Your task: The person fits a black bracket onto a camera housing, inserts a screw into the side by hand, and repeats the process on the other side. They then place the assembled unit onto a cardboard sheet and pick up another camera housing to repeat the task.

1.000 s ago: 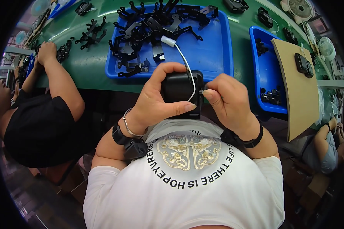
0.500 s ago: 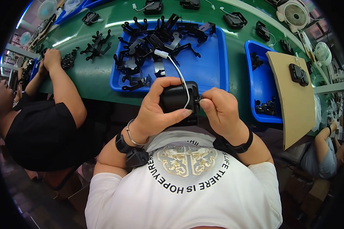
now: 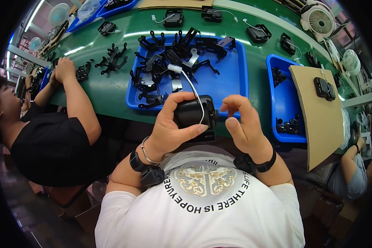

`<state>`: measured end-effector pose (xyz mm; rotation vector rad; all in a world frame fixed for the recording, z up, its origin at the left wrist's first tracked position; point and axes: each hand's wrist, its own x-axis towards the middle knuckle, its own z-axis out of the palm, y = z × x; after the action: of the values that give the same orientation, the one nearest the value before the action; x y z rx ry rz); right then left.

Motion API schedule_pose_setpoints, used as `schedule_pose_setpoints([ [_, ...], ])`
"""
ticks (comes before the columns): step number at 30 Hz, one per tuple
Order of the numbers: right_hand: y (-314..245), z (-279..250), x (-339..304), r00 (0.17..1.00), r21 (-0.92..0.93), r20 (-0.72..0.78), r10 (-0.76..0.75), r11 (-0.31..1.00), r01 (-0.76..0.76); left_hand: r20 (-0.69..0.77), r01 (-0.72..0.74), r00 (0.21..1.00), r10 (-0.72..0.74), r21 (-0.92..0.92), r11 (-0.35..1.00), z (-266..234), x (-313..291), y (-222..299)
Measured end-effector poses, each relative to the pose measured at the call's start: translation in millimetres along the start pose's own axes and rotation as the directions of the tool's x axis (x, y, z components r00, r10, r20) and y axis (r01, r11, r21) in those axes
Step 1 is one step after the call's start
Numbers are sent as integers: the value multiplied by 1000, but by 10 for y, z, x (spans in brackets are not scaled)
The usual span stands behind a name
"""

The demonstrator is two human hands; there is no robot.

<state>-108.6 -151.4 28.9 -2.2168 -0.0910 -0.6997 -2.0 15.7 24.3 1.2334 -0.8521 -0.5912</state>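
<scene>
Black and rounded, a plastic housing point(image 3: 187, 115) sits in the curled grip of the left hand point(image 3: 165, 129); the right hand point(image 3: 246, 129) gapes, empty, beside it. Black brackets point(image 3: 173, 58) clutter a blue plastic tray point(image 3: 230, 82).

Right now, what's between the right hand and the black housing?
In the head view, a small black knob on the black housing, then a narrow gap before the right hand.

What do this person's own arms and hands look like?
The left hand and right hand wear no gloves. The white sleeves are short. Each wrist bears a black strap with a boxy black unit; the left also has a thin silvery bangle.
</scene>
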Motion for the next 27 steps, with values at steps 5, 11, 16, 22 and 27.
schedule_pose_setpoints([
  [5, 48, -21, 55, 995, -40, 78, 66, 997, -63, -13, -1, 1000, 1, 28, 1000, -17, 43, -11],
  [11, -16, 98, 48, 986, 92, -167, 12, 996, 3, -40, 48, 998, -49, -30, 998, -4, 48, 8],
  [16, 39, -20, 39, 986, -45, 110, 123, 992, -119, -38, 54, 998, -55, -15, 998, 16, 55, -22],
  [22, 80, 60, 47, 991, -37, 40, 131, 991, -129, -7, 6, 1000, -5, 48, 999, 17, 66, -64],
  [27, 139, 5, 84, 996, 59, -88, -15, 998, 20, -27, 52, 998, -52, 0, 999, 1, 91, -39],
])
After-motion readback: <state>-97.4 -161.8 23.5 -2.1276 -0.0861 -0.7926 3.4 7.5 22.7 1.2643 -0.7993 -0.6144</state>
